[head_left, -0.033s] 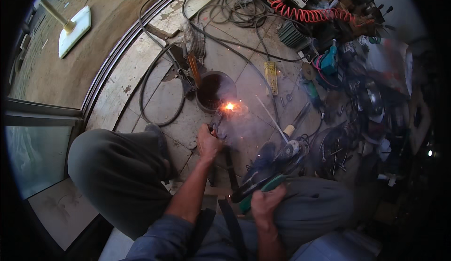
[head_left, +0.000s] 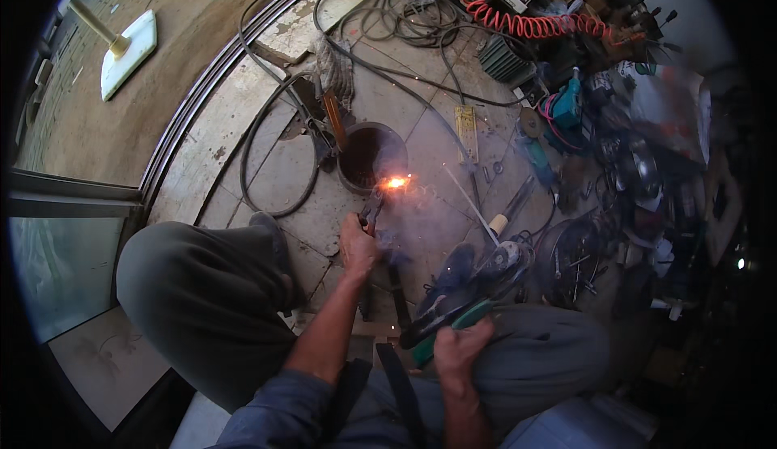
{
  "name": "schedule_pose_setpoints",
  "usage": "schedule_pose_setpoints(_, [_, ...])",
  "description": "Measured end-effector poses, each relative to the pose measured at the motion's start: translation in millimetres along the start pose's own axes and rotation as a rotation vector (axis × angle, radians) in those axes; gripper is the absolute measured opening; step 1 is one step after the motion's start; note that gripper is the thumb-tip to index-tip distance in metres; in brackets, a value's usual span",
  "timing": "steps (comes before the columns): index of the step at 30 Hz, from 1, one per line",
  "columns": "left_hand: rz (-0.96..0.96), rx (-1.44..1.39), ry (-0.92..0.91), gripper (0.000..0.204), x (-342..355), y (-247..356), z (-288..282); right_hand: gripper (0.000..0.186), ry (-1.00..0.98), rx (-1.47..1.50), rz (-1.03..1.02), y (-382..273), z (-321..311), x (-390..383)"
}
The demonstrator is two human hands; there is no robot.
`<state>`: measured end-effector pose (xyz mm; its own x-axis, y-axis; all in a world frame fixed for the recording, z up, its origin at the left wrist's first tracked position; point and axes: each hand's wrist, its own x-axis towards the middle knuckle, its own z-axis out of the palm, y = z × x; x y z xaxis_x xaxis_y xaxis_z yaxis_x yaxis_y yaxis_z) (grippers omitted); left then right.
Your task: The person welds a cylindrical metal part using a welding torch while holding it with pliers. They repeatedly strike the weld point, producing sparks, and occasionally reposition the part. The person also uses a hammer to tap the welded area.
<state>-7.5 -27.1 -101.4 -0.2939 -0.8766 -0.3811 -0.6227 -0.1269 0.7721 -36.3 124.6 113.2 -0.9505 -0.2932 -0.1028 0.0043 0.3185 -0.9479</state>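
In the head view, the left hand [head_left: 357, 244] grips a dark plier-like tool [head_left: 372, 209], its tip near a bright glow [head_left: 396, 182] beside the round metal pot [head_left: 348, 179], which rests on the tiled floor [head_left: 283, 172]. The right hand [head_left: 462, 347] is wrapped around a green-and-black object [head_left: 472, 314] by the knee [head_left: 546, 344].

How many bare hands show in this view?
2: the left hand, gripping a dark tool near the glowing spot; the right hand, lower down, gripping a green tool. No others show.
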Motion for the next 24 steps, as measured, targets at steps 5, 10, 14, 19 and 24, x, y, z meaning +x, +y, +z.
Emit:
schedule_pose_setpoints(5, [-0.006, -0.002, 0.009, 0.019, -4, 8, -2, 0.015, -0.034, -0.156, -0.076, -1, -4, 8])
schedule_pose_setpoints(10, [0.008, 0.053, 0.042, 0.02, -3, 5, 0, 0.014, -0.066, -0.198, -0.001, -10, -3, 8])
schedule_pose_setpoints(14, [0.002, 0.056, 0.053, 0.023, -6, 11, -2, 0.017, -0.034, -0.166, -0.036, -10, 1, 7])
schedule_pose_setpoints(19, [-0.028, 0.063, 0.068, 0.02, -11, 19, -6, 0.017, -0.003, -0.22, -0.058, -18, 5, 7])
schedule_pose_setpoints(24, [-0.033, 0.107, 0.014, 0.031, -25, 36, -15, 0.016, -0.015, -0.258, -0.086, -15, 2, 8])
